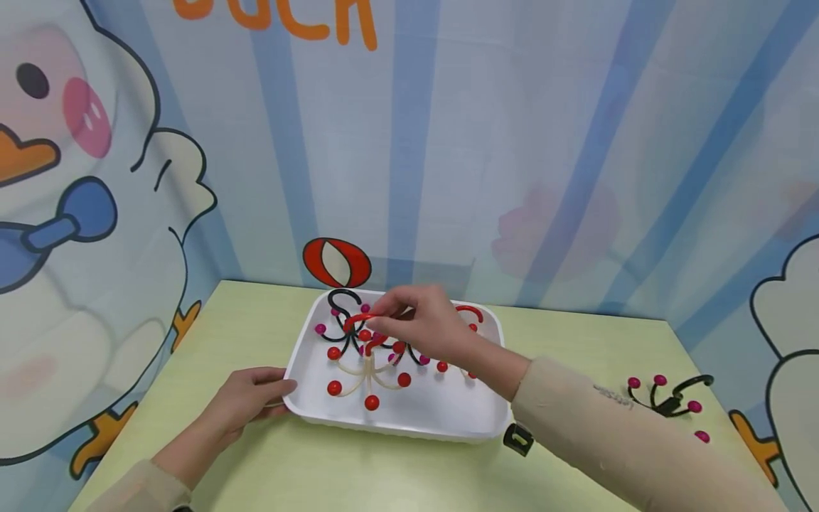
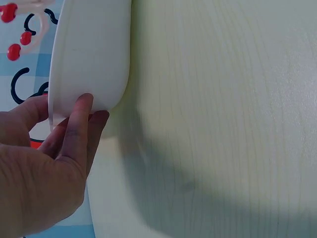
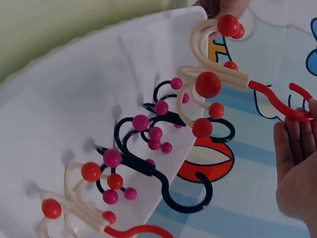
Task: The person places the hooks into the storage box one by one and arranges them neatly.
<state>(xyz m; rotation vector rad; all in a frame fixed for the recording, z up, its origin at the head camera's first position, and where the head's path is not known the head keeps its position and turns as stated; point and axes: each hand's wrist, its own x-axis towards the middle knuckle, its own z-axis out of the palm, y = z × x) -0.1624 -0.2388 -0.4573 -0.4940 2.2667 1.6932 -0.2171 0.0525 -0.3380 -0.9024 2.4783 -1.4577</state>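
My right hand [image 1: 429, 323] pinches the red hooked handle of a scalp massager with cream prongs [image 1: 369, 366] and red ball tips. In the right wrist view this massager [image 3: 233, 77] hangs over the white tray's edge, prongs spread. Two black massagers with magenta balls, one nearer [image 3: 138, 163] and one farther [image 3: 171, 117], lie in the tray along with another cream-and-red massager [image 3: 81, 210]. At the tray's [image 1: 441, 412] left front corner, my left hand [image 1: 246, 402] grips the rim. The left wrist view shows its fingers [image 2: 79, 124] against the tray's outer wall [image 2: 94, 44].
Another black massager [image 1: 670, 405] with magenta balls lies on the table's right side. The pale yellow table [image 1: 256, 320] meets a cartoon-printed backdrop [image 1: 416, 142] at its rear edge. A small black device [image 1: 518, 439] sits by the right sleeve.
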